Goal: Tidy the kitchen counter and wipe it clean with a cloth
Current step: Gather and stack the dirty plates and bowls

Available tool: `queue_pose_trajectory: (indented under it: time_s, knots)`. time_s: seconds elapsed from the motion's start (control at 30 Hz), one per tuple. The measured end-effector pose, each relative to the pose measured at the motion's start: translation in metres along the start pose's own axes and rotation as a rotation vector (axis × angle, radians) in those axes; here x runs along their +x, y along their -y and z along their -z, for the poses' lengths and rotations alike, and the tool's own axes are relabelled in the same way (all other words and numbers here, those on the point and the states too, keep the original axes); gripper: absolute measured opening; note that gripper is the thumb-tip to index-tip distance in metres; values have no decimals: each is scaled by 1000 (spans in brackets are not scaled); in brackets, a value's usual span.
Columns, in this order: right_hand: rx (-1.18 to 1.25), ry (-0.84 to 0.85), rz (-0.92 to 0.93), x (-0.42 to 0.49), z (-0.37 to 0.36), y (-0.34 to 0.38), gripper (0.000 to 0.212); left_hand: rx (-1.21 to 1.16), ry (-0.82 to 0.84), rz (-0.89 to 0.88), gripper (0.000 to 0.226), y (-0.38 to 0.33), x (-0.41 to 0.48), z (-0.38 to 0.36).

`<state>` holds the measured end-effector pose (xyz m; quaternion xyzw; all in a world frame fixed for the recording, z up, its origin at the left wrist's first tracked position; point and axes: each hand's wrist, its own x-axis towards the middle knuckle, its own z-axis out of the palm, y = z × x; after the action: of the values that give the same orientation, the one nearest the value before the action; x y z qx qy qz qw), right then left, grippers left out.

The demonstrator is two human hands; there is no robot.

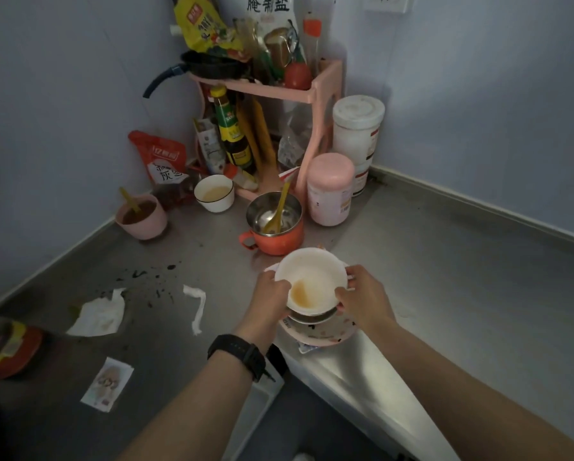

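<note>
Brushed metal counter (445, 261), faintly glossy; crumpled paper tissue (99, 316); shiny steel-lined pot (274, 224).

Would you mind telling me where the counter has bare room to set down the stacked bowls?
The widest bare patch lies right of the pink-lidded jar, running along the right wall. A smaller one sits between the pink cup and the orange pot. The corner around the pink rack is crowded; the left side holds crumbs and tissues.
</note>
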<state>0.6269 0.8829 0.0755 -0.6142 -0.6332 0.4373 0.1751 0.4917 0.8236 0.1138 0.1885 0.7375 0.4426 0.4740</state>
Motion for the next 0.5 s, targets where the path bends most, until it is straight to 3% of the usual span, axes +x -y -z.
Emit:
queue_pose_trajectory:
  time_s: [0.13,0.27,0.5]
  knots:
    - [-29,-20,28,8,-7,-2,31,39,-2,27,33,9,17,2]
    - [-119,-40,59,15,-7,-5,30,229,-29,91,57,13,35,-2]
    - [-174,-65,32,14,-12,-12,37,290,-110,117,62,23,51,-4]
